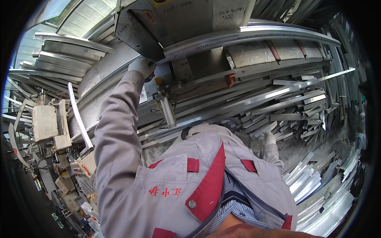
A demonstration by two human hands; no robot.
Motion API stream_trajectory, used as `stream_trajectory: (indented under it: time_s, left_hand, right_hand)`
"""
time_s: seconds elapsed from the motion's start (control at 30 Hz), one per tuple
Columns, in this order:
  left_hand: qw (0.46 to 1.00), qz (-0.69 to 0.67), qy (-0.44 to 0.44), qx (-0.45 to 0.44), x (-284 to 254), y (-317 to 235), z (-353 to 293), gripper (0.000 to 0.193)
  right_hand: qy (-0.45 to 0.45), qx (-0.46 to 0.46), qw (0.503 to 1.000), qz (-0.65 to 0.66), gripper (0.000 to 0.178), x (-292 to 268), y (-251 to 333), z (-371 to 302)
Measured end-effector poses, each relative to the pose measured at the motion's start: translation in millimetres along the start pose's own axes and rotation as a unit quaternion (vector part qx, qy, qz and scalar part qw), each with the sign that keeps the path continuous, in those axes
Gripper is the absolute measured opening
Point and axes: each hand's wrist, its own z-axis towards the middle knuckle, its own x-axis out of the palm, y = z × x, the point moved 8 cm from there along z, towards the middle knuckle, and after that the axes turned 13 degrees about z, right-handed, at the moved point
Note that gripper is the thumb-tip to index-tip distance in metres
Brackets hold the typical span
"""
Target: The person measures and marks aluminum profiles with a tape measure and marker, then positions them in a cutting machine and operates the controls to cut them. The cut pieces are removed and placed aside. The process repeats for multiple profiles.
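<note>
My left hand [142, 67], in a pale glove, reaches forward to the machine bed beneath a grey metal housing [178, 22]. Its fingers curl closed beside the left end of a measuring scale [206, 47]; what they grip is hidden. A long silver metal profile [278, 29] runs behind that scale to the right. Just below this hand are a yellow-topped fitting and a metal air cylinder [168, 113]. My right hand [270, 138], gloved as well, hangs low beside my body with fingers stretched out, holding nothing visible. Nearest to it is a heap of short metal offcuts [293, 107].
Long profiles [246, 101] lie across the area before me. More are stacked at far left [63, 59] and lower right [325, 198]. A beige control box [45, 123] stands at left. An orange-red clamp part [230, 80] sits on the machine's front rail.
</note>
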Motion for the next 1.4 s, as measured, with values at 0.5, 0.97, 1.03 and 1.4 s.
stream_trajectory:
  time_s: [0.5,0.97,1.03,1.4]
  left_hand:
    - [0.999,0.031,-0.006,0.022,23.7,18.9,36.4,0.038]
    - [0.999,0.043,0.000,0.023,35.5,24.5,46.9,0.041]
    - [0.999,0.044,0.003,0.022,36.9,25.5,47.7,0.041]
    - [0.987,-0.112,0.115,0.014,11.7,-5.0,-4.3,0.039]
  right_hand:
    - [-0.033,-0.052,0.998,-0.006,0.003,-54.1,-58.3,-83.3]
    - [-0.046,-0.058,0.997,0.002,0.013,-55.2,-64.4,-94.7]
    - [-0.056,-0.055,0.997,0.010,0.014,-58.4,-63.4,-94.0]
    - [0.069,-0.118,0.989,-0.063,0.041,38.5,-8.0,-85.7]
